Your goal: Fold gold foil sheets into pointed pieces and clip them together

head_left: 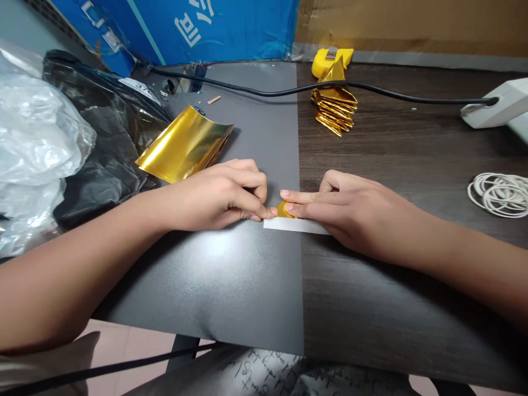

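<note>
A small piece of gold paper (282, 209) with a white strip along its near side lies on the table, mostly under my fingers. My left hand (231, 195) has its fingers pressed together at the paper's left corner. From the right, my right hand (350, 206) lies over the paper, its index and middle fingers stretched out flat and touching the gold part. Behind my left hand rests a stack of gold sheets (187, 144). Folded gold pieces (335, 107) are bunched at the back, beside a yellow tape measure (319, 63).
Clear plastic (37, 121) and a black bag (111, 132) fill the left side. A black cable (256, 92) crosses the back, before a blue box (231, 33) and cardboard (412, 27). White cord (499, 194) lies coiled right, below a white object (495, 104).
</note>
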`<state>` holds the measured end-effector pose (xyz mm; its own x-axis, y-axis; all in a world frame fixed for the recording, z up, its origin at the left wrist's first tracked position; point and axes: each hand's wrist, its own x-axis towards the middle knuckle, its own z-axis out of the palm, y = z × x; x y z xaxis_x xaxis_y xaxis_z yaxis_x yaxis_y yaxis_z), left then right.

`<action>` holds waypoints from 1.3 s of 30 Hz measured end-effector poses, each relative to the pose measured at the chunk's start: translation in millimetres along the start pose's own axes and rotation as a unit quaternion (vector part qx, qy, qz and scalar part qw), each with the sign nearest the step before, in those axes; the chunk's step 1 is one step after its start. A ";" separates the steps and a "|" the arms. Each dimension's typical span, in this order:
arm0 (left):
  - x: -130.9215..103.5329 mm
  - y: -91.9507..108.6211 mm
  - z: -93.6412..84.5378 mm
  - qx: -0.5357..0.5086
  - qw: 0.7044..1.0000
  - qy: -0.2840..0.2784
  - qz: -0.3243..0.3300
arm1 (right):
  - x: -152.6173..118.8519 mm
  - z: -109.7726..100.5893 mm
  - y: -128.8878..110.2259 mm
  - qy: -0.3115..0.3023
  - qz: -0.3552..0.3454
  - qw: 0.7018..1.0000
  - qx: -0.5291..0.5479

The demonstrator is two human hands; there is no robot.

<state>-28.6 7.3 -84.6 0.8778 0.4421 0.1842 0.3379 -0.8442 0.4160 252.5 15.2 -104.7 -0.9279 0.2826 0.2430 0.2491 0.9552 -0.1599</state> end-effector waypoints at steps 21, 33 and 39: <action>0.1 4.8 -1.1 0.102 0.994 -0.032 0.003 | -2.2 0.1 0.5 -0.019 0.002 0.999 -0.028; -2.3 5.2 -9.8 0.052 0.997 -0.057 -0.001 | -3.5 -3.1 2.9 -0.017 -0.024 0.998 -0.056; -2.1 8.6 -0.9 0.044 0.999 0.005 -0.004 | -3.0 -4.5 0.3 -0.028 -0.016 0.996 -0.077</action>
<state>-27.9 -0.6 -80.5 0.8717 0.4512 0.1914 0.3733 -0.8642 0.3374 256.7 15.0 -101.1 -0.9492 0.2497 0.1912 0.2539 0.9672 -0.0027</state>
